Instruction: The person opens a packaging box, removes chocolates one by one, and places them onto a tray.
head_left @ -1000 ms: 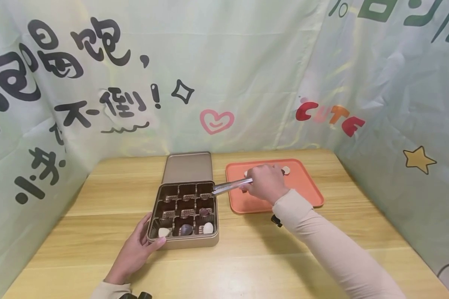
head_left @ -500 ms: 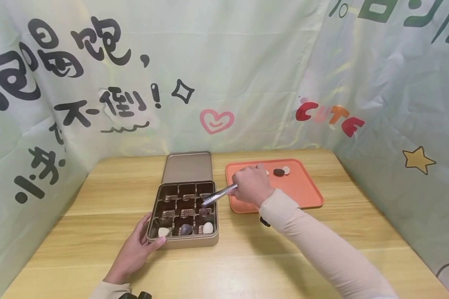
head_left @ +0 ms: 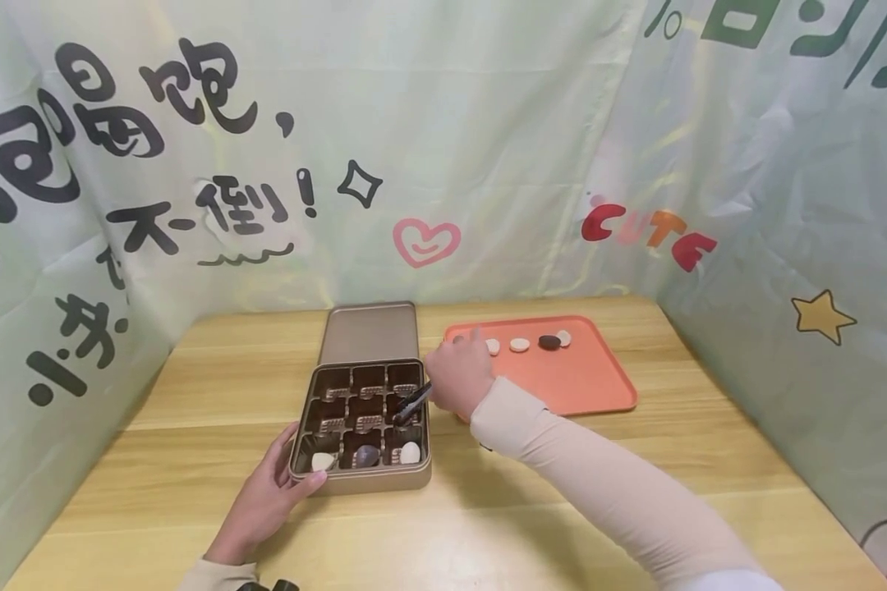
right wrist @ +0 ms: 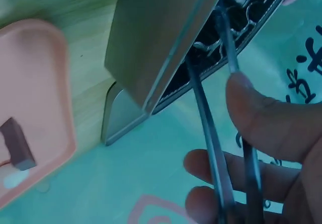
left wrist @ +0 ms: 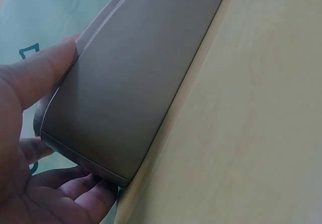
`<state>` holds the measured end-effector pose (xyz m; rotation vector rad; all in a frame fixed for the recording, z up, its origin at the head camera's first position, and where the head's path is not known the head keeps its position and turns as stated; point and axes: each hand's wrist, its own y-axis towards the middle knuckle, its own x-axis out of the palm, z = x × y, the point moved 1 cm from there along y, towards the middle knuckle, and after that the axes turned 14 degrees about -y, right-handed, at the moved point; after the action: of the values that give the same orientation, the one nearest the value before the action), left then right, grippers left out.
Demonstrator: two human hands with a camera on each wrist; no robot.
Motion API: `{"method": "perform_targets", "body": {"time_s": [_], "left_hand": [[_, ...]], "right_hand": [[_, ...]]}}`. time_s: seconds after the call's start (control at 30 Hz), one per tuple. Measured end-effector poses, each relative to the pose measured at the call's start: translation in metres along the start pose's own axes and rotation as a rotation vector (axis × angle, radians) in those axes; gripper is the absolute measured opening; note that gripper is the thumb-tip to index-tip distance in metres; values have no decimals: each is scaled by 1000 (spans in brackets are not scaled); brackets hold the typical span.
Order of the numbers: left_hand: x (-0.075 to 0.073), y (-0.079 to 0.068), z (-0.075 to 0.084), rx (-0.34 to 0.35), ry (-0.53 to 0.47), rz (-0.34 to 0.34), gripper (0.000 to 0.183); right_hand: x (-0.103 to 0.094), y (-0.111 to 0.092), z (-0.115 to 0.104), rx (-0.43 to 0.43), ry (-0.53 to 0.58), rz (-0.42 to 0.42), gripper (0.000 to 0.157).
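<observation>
My left hand (head_left: 275,486) grips the near left corner of a brown tin box (head_left: 369,479); in the left wrist view its thumb lies on the rim and its fingers bend round the side. Inside is a dark divided insert. The front row holds a white piece (head_left: 322,461), a dark piece (head_left: 367,455) and another white piece (head_left: 410,452), all chocolate-like. My right hand (head_left: 460,373), right of the box, holds metal tongs (head_left: 411,404). Their tips reach into the middle-right compartment, covering most of it in the head view. The tong arms stand apart in the right wrist view.
An orange tray (head_left: 569,377) lies right of the box. Along its back sit white pieces (head_left: 520,345) and a dark oval piece (head_left: 550,342); the right wrist view shows a brown block (right wrist: 18,144) there. The box lid (head_left: 369,332) lies folded back. Fabric walls (head_left: 488,148) surround the table.
My right hand has moved left and toward me, taking the tong tips from the back right corner down into the middle-right compartment. More of the tray's pieces show. My left hand has stayed still.
</observation>
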<state>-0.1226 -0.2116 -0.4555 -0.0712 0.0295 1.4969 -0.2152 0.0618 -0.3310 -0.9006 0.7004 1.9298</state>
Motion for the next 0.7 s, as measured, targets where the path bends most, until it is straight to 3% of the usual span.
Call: {"method": "perform_targets", "body": {"time_s": [0.13,0.4,0.7], "left_hand": [[0,0,1,-4,-5,0,94],[1,0,3,-14,-2,-1,95],[1,-1,3,-17,16,9,94]], "right_hand": [[-4,2,-11,4,-32,-43,4],[-8,0,-16,40,-72,48,13],[-5,-4,-4,75,-63,117,9]]}}
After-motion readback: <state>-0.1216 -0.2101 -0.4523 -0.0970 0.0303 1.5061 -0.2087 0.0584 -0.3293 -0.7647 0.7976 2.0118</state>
